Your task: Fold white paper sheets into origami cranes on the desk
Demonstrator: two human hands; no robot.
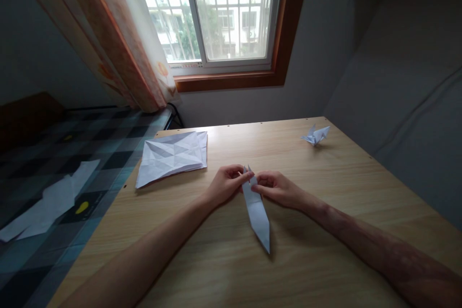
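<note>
A long strip of folded white paper [257, 214] lies over the middle of the wooden table, its pointed end towards me. Two narrow tips stand up at its far end. My left hand [230, 182] pinches that far end from the left, thumb on top. From the right, my right hand [276, 186] grips the same paper just below, with its thumb across the upper face and its fingers curled at the edge. The fingers beneath the paper are partly hidden.
A folded paper crane [316, 135] stands at the table's far right. Creased white sheets [173, 154] are stacked at the far left of the table [346, 250]. Left of it, paper strips [54, 204] lie on a checked bed [21, 137]. A window [234, 14] is beyond.
</note>
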